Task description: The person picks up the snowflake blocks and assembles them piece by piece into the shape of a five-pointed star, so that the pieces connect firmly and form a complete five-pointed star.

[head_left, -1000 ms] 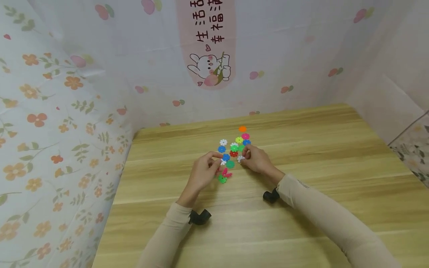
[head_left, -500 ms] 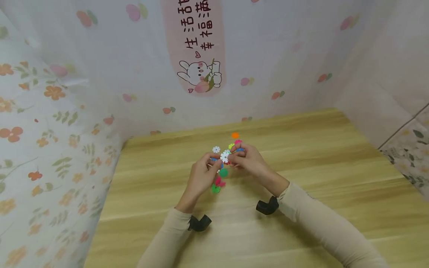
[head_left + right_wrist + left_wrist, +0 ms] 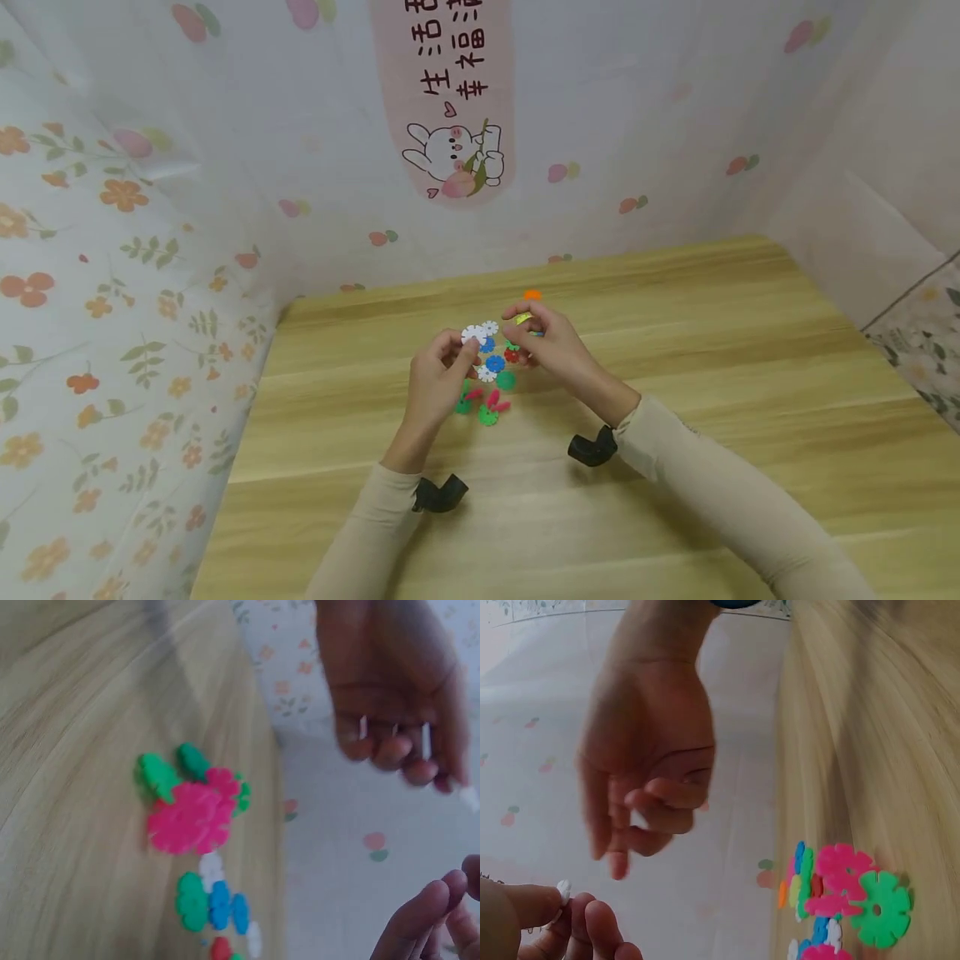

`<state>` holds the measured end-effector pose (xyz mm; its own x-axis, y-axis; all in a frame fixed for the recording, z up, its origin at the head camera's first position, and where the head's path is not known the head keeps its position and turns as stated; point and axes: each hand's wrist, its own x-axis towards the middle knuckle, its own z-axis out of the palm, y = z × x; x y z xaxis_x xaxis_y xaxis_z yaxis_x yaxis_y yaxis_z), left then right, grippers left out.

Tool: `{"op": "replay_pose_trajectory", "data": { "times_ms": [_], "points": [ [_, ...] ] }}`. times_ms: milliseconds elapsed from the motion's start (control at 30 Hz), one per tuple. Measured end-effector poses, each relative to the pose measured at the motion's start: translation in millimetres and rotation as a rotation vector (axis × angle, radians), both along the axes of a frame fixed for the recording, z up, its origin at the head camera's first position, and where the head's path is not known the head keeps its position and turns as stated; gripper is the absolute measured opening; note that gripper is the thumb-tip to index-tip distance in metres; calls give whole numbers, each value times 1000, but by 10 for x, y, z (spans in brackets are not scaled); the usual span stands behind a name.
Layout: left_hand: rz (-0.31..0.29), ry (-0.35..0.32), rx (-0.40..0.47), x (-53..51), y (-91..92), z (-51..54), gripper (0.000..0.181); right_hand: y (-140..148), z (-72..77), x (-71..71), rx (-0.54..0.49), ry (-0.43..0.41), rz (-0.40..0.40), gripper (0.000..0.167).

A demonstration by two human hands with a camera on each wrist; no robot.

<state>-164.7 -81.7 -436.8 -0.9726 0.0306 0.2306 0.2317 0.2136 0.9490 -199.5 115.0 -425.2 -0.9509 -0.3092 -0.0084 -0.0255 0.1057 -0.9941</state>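
Observation:
My left hand (image 3: 438, 375) pinches a white snowflake disc (image 3: 472, 335) between thumb and fingertips, above the table. In the left wrist view the same white disc (image 3: 565, 889) shows edge-on. To the right, my right hand (image 3: 555, 346) hovers over the loose discs, fingers loosely bent, with nothing seen between them. Beneath the hands lie a white disc (image 3: 487, 373), a blue disc (image 3: 495, 363), a green disc (image 3: 506, 381) and a red disc (image 3: 512, 355). Closer to me are pink discs (image 3: 844, 862) standing against a green disc (image 3: 883, 909).
An orange disc (image 3: 532, 295) lies farthest back, and a yellow disc (image 3: 523, 318) is partly behind the right hand. The wooden table (image 3: 675, 333) meets a patterned cloth wall (image 3: 600, 125) behind. Black angled pieces (image 3: 441, 493) sit at both wrists.
My right hand lifted a white disc from the table and brought it to my left hand. The left hand now holds it, and the right hand has drawn back to the right.

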Motion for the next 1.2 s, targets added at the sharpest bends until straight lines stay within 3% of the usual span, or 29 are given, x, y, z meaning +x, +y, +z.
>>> {"op": "replay_pose_trajectory", "data": {
  "times_ms": [100, 233, 367, 467, 700, 1033, 1200],
  "points": [
    [30, 1, 19, -6, -63, 23, 18, -35, -123, -128, 31, -17, 30, 30],
    [27, -8, 56, -7, -115, 50, 19, -89, -297, -269, 94, -29, 69, 34],
    [13, -1, 70, -20, -129, 77, 20, -144, -417, -357, 170, -28, 89, 31],
    [11, -13, 69, 27, -106, 124, 19, -175, -521, -386, 228, -49, 104, 30],
    [9, -30, 77, 63, -108, -5, 19, -209, -720, -354, 330, -34, 116, 35],
    [11, -30, 112, 60, -170, -16, 20, -251, -730, -367, 515, 50, 144, 40],
    [12, -45, 123, 47, -169, 2, 24, -277, -725, -389, 640, 169, 164, 42]
  ]
}}
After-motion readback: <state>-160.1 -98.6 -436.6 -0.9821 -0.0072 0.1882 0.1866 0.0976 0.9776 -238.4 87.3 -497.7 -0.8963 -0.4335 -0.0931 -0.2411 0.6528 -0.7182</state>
